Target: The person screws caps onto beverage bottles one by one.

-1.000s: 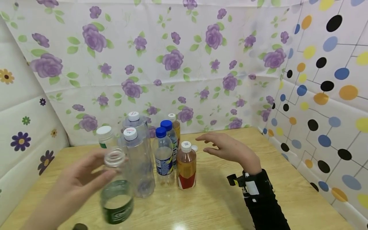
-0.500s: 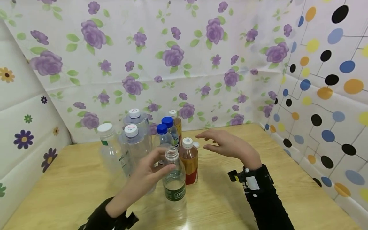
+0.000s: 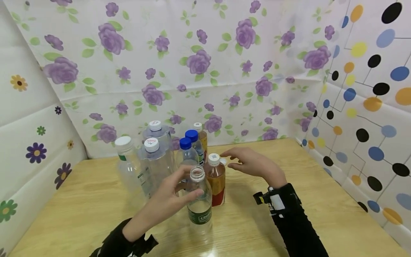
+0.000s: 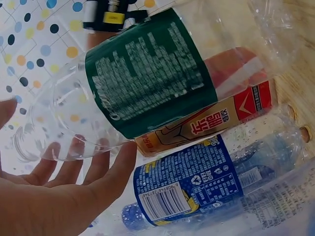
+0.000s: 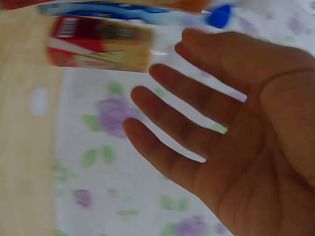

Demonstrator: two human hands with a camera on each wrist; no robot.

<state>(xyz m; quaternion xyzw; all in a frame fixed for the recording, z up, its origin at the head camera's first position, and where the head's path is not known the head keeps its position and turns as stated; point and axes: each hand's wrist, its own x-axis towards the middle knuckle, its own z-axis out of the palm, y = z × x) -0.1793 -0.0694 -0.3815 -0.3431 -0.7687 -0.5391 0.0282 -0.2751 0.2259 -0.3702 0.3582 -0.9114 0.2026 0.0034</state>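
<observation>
An uncapped clear bottle with a green label (image 3: 199, 216) stands upright on the table, its ringed mouth bare. My left hand (image 3: 171, 200) is loosely around its shoulder, thumb on the near side. In the left wrist view the fingers (image 4: 101, 164) are spread and only slightly bent along the clear wall; whether they press it is hard to tell. Right behind stands an amber drink bottle (image 3: 216, 182) with a white cap. My right hand (image 3: 253, 164) hovers beside it, fingers (image 5: 167, 93) spread and holding nothing. Near its fingertips lies a loose white cap (image 3: 223, 161).
To the left stand clear bottles with white caps, including a tall ribbed bottle (image 3: 157, 160) and a green-labelled bottle (image 3: 128, 167). Blue-capped bottles (image 3: 187, 153) and another amber bottle (image 3: 201, 137) are behind. Flowered cloth (image 3: 179, 71) and a dotted cloth wall (image 3: 369, 125) bound the wooden table.
My left hand carried the uncapped bottle rightward and set it before the amber bottle. Over the last half second both stay nearly in place. The right hand has hardly moved.
</observation>
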